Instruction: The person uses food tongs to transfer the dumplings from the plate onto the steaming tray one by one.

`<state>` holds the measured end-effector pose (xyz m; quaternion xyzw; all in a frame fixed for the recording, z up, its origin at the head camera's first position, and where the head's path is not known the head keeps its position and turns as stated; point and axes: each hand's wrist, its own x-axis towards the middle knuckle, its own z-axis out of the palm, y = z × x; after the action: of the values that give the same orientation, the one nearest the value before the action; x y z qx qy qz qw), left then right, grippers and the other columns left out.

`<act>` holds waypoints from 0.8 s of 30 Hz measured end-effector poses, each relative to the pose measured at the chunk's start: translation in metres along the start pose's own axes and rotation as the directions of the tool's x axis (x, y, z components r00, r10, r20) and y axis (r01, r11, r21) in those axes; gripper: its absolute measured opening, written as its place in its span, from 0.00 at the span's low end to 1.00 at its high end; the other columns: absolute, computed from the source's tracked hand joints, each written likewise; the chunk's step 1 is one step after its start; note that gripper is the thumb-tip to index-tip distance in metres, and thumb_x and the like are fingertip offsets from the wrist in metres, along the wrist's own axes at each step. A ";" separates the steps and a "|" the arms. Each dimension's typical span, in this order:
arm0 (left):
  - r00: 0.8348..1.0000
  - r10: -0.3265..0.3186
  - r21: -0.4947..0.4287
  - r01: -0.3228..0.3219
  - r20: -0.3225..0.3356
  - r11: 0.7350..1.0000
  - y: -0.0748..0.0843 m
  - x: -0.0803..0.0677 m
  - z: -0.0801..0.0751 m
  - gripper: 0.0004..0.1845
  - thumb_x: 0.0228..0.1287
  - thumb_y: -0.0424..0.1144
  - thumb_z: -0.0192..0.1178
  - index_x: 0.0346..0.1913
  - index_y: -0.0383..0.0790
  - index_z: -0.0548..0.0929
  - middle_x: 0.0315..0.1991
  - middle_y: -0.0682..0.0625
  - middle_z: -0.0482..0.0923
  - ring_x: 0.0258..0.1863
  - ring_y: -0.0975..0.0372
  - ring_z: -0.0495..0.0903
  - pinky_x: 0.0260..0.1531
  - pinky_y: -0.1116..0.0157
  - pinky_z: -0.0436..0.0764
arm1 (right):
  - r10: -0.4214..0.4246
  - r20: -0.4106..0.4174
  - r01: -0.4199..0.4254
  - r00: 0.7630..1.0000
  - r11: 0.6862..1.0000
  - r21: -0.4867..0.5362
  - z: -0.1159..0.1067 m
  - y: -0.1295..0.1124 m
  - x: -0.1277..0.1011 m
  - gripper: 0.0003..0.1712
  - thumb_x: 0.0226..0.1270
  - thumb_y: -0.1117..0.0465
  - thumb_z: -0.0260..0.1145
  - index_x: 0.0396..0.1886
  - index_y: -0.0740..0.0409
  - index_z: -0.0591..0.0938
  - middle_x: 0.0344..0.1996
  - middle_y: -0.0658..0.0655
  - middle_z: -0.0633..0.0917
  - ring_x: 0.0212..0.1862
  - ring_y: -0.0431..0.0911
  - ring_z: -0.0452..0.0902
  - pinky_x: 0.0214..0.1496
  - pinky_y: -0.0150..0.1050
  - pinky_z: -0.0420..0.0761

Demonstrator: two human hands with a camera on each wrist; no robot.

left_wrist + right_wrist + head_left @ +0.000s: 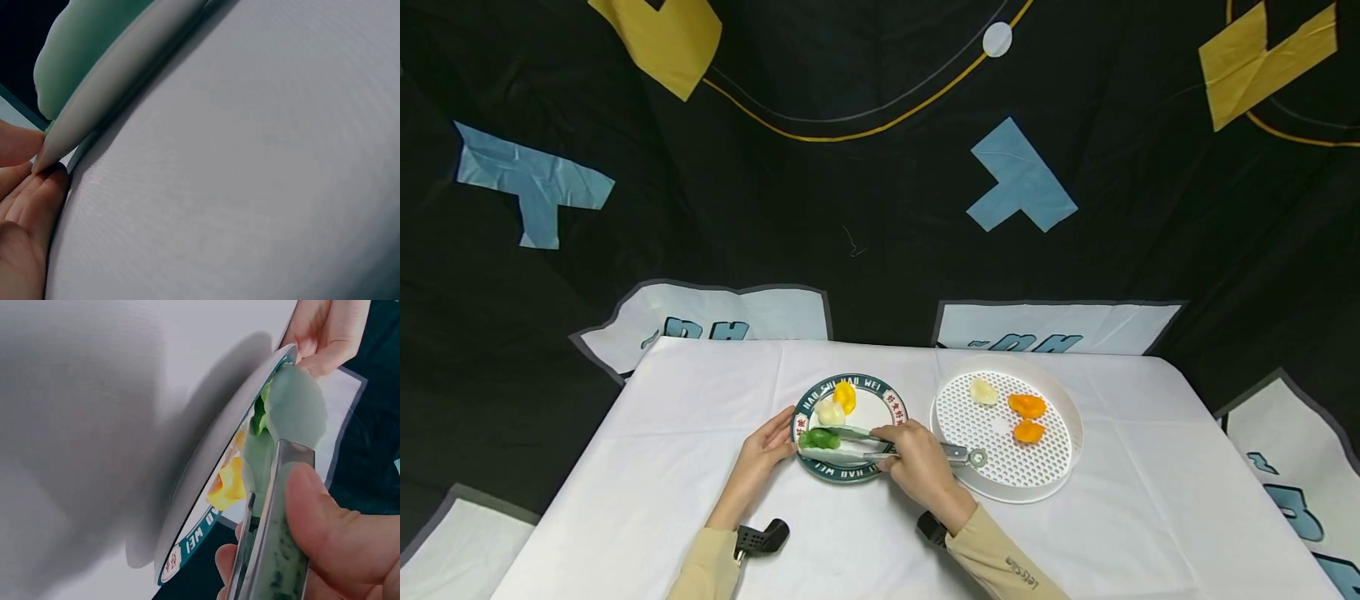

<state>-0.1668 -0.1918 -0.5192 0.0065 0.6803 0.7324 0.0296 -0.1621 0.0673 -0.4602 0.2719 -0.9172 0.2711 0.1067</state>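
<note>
- The left hand (765, 450) pinched the plate (883, 398) rim at nine o'clock, fingers curled on the edge, apparently to keep it from sliding.
- On the plate lay a green piece (819, 438) at seven o'clock, with pale and yellow pieces near eleven.
- The right hand (916, 461) squeezed tongs (859, 443), tips closed on the green piece.
- At three o'clock a white tray (1070, 417) held one pale and two orange pieces.

Two bare hands, left hand (765, 451), right hand (919, 463), long beige sleeves, small lettering on the right sleeve (1006, 562), black wrist-mounted cameras
</note>
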 end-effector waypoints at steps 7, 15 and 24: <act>1.000 0.001 -0.028 -0.001 0.010 1.000 0.001 -0.001 0.000 0.35 0.60 0.21 0.52 0.71 0.26 0.55 0.70 0.32 0.55 0.68 0.49 0.59 0.60 0.73 0.68 | 0.020 -0.038 -0.019 0.999 0.999 0.034 -0.011 0.002 -0.001 0.23 0.43 0.67 0.75 0.46 0.58 0.86 0.41 0.54 0.87 0.37 0.46 0.78 0.38 0.40 0.81; 1.000 0.003 -0.012 -0.003 0.016 1.000 0.001 -0.002 0.000 0.35 0.61 0.22 0.53 0.71 0.27 0.56 0.70 0.33 0.55 0.68 0.50 0.59 0.59 0.74 0.67 | 0.040 -0.081 -0.033 0.996 0.996 0.089 -0.035 0.007 -0.003 0.24 0.43 0.70 0.75 0.46 0.59 0.86 0.41 0.54 0.87 0.35 0.47 0.78 0.34 0.39 0.80; 1.000 -0.002 -0.019 0.002 0.005 1.000 0.000 -0.001 0.000 0.34 0.61 0.21 0.52 0.71 0.26 0.56 0.70 0.32 0.55 0.68 0.49 0.58 0.59 0.73 0.68 | 0.087 -0.151 -0.077 0.985 0.995 0.070 -0.060 0.025 -0.013 0.25 0.41 0.72 0.76 0.45 0.60 0.86 0.41 0.55 0.87 0.38 0.46 0.78 0.36 0.39 0.81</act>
<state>-0.1662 -0.1917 -0.5195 0.0073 0.6730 0.7389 0.0322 -0.1625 0.1235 -0.4257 0.2153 -0.9076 0.3244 0.1572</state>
